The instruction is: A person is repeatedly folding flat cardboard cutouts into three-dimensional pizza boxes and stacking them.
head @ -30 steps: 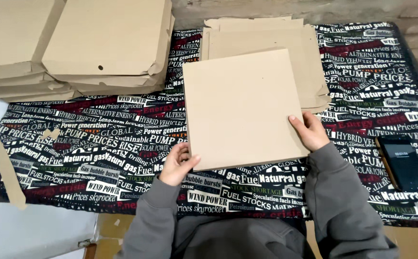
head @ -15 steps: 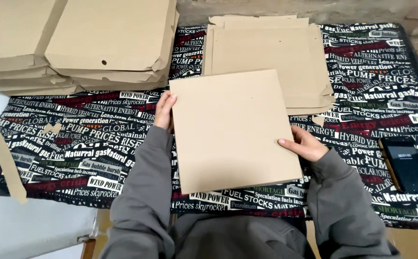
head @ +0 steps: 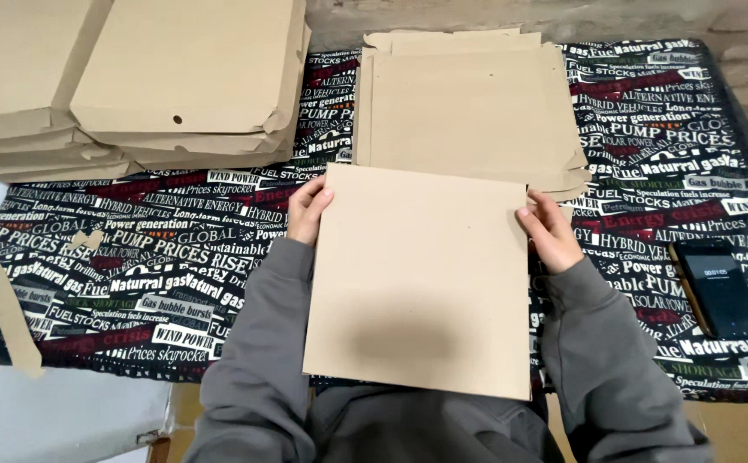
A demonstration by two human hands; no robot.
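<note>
Two hands grip one flat cardboard sheet [head: 421,279] — left hand [head: 308,208] on its left edge, right hand [head: 550,230] opposite — over the printed cloth [head: 177,249].

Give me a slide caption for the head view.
Both hands, left and right, hold a cardboard sheet over a printed cloth.

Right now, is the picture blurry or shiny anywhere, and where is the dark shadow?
Head view: mostly sharp, with no bright glare; a soft dark shadow sits low on the cardboard sheet held by the left hand and right hand; the phone screen is dim; the far table edges bend slightly.
</note>
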